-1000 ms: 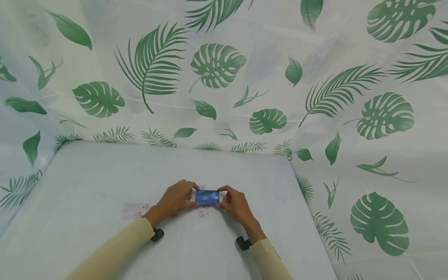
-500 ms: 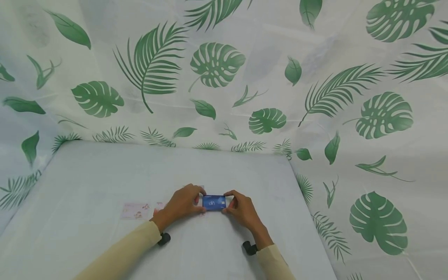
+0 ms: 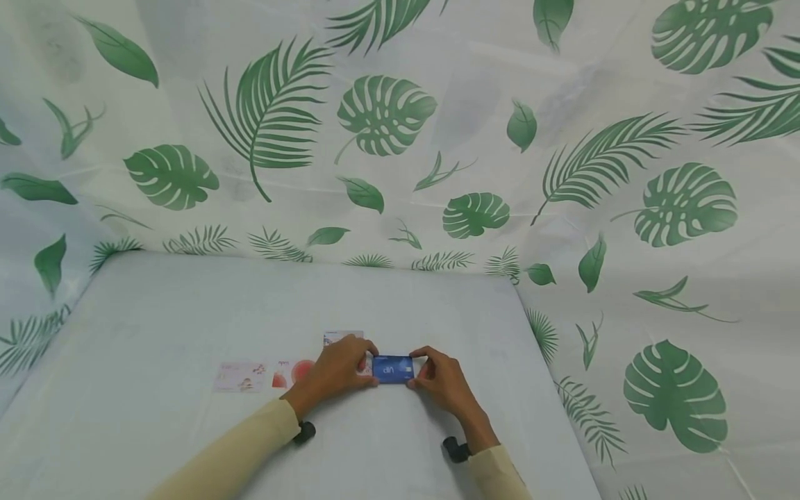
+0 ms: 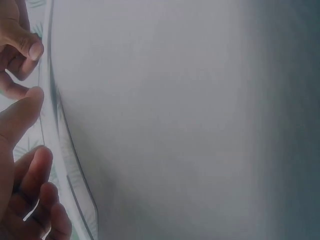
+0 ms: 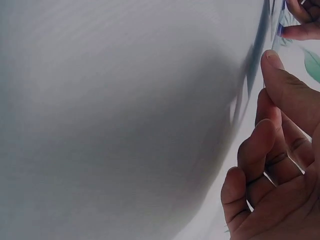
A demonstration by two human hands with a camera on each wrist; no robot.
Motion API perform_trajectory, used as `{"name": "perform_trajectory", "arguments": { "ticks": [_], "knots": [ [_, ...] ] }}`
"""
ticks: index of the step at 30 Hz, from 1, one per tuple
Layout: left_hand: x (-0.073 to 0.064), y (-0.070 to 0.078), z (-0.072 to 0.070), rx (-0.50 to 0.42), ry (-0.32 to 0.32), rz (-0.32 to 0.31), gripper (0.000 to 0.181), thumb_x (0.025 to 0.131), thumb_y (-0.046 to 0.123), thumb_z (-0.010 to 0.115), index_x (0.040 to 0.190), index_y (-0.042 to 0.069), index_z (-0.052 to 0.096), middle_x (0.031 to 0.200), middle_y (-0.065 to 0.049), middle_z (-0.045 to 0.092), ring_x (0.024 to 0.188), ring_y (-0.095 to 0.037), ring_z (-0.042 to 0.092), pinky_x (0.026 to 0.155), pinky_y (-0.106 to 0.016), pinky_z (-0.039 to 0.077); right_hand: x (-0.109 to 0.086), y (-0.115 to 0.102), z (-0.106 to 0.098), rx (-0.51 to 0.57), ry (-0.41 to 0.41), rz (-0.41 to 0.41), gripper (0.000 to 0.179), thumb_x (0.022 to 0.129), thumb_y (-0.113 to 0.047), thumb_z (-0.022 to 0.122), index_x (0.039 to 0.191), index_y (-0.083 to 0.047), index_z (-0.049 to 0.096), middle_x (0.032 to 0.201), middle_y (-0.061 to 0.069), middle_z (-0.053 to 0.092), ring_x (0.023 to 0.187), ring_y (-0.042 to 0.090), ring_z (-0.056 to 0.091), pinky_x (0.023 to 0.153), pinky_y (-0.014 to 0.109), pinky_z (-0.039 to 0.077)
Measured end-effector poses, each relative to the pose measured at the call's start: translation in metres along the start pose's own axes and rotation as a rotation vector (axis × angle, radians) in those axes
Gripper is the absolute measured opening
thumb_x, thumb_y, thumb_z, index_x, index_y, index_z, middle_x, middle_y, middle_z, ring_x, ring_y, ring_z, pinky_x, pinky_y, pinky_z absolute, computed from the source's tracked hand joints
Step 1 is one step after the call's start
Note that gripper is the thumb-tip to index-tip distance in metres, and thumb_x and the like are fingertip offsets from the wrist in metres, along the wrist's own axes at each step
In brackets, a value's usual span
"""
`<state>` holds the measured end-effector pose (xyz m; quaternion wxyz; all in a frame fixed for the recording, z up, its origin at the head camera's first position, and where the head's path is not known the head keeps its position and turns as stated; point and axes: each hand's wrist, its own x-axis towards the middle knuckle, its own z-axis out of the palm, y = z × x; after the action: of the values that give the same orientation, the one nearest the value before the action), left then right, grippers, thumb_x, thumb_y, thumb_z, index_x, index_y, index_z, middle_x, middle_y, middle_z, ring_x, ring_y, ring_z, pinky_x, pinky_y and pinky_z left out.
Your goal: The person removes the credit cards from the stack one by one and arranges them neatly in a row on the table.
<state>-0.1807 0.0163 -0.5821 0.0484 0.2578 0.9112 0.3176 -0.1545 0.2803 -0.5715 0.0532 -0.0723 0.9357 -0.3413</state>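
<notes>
A blue card [image 3: 392,369] with upside-down "VIP" lettering and a small chip-like patch lies between my two hands. My left hand [image 3: 337,369] pinches its left edge between thumb and forefinger. At the right edge, my right hand [image 3: 445,382] grips it the same way. Whether the card touches the table or is slightly raised, I cannot tell. The left wrist view catches the left fingers [image 4: 40,170] from the side, with the card hardly showing. In the right wrist view the right thumb [image 5: 290,90] and curled fingers appear at the edge.
On the white table [image 3: 187,305], a pale pink card [image 3: 240,377] and a red-and-white card [image 3: 284,373] lie left of the hands. Another card [image 3: 334,337] sits behind the left hand, partly covered. Leaf-printed sheeting [image 3: 400,180] rises behind and beside the table.
Both hands have carried the blue card rightward and a little nearer to me. The red-and-white card and the card behind the left hand now show more.
</notes>
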Motion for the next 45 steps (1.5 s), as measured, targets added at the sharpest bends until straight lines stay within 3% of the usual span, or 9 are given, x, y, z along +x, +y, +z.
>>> {"name": "perform_trajectory", "arguments": {
  "ticks": [13, 27, 39, 45],
  "knots": [
    [0.005, 0.005, 0.008, 0.027, -0.004, 0.012, 0.051, 0.084, 0.041, 0.092, 0.124, 0.017, 0.073, 0.078, 0.006, 0.050, 0.075, -0.009, 0.048, 0.067, -0.023, 0.041, -0.004, 0.005, 0.000, 0.001, 0.008, 0.051, 0.049, 0.082, -0.010, 0.090, 0.128, -0.016, 0.072, 0.079, -0.004, 0.062, 0.072, 0.011, 0.053, 0.066, 0.024, 0.043],
    [0.004, 0.006, 0.011, 0.067, -0.006, 0.002, 0.052, 0.081, 0.040, 0.093, 0.124, 0.017, 0.073, 0.079, 0.006, 0.050, 0.077, -0.010, 0.047, 0.067, -0.023, 0.040, -0.006, 0.007, 0.002, -0.014, 0.003, 0.071, 0.052, 0.082, -0.011, 0.091, 0.130, -0.016, 0.071, 0.079, -0.004, 0.060, 0.073, 0.012, 0.053, 0.065, 0.024, 0.043],
    [-0.003, 0.005, 0.000, 0.084, 0.021, -0.016, 0.056, 0.081, 0.041, 0.093, 0.128, 0.017, 0.072, 0.085, 0.004, 0.055, 0.083, -0.012, 0.050, 0.072, -0.028, 0.045, 0.001, -0.001, -0.001, 0.000, 0.044, 0.071, 0.052, 0.084, -0.015, 0.091, 0.132, -0.017, 0.072, 0.077, -0.004, 0.061, 0.070, 0.011, 0.053, 0.063, 0.024, 0.044],
    [-0.005, 0.000, -0.009, 0.073, 0.055, -0.023, 0.057, 0.080, 0.039, 0.095, 0.128, 0.016, 0.073, 0.083, 0.005, 0.055, 0.083, -0.012, 0.051, 0.071, -0.030, 0.045, 0.006, -0.007, 0.001, 0.024, 0.059, 0.022, 0.050, 0.083, -0.013, 0.091, 0.130, -0.015, 0.072, 0.077, -0.003, 0.061, 0.068, 0.010, 0.051, 0.062, 0.024, 0.042]
  ]
}}
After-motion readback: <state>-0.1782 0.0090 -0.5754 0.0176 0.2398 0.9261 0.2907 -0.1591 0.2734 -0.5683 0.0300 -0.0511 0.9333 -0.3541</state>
